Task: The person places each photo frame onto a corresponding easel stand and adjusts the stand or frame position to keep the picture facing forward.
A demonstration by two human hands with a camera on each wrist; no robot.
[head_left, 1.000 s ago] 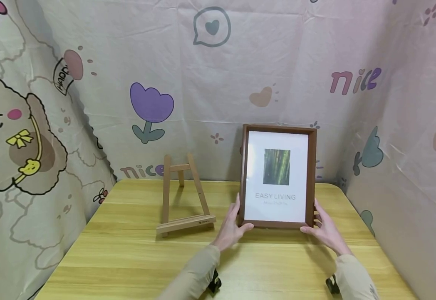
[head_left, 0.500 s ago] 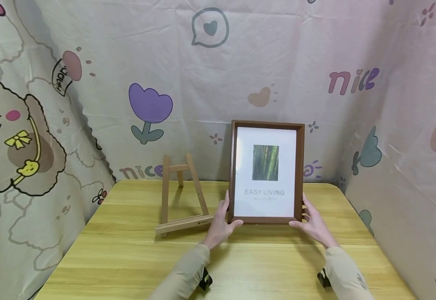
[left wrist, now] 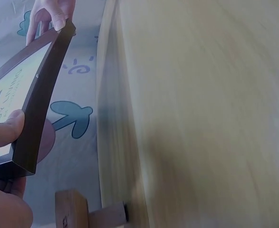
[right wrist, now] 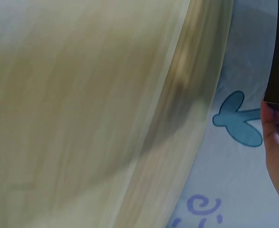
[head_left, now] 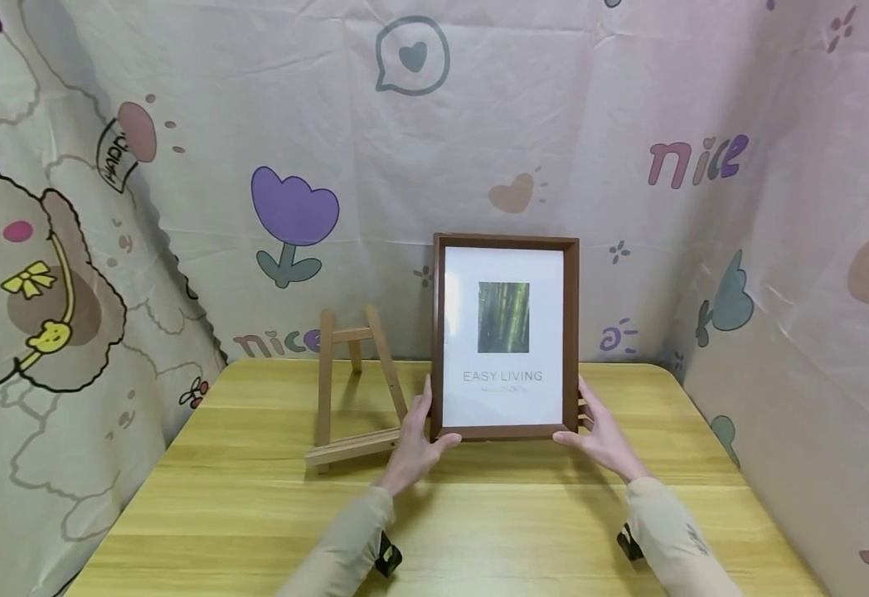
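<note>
A brown picture frame (head_left: 505, 332) stands upright between both hands in the head view, its print of green stalks and the words "EASY LIVING" facing me. My left hand (head_left: 412, 448) grips its lower left corner, thumb over the front edge. At the lower right corner my right hand (head_left: 604, 438) holds it the same way. In the left wrist view the frame (left wrist: 32, 104) is tilted above the tabletop, apart from it. Just left of it is a small wooden easel (head_left: 352, 448), whose ledge's right end is hidden by my left hand.
The wooden table (head_left: 479, 531) ends at a back edge close to a patterned cloth (head_left: 375, 166) hanging behind it. More of this cloth hangs on the left and right sides. Black straps (head_left: 388, 554) show at both wrists.
Both hands have carried the picture frame to the left and slightly up, closer to the easel. The easel stays in place; the whole view has shifted a little.
</note>
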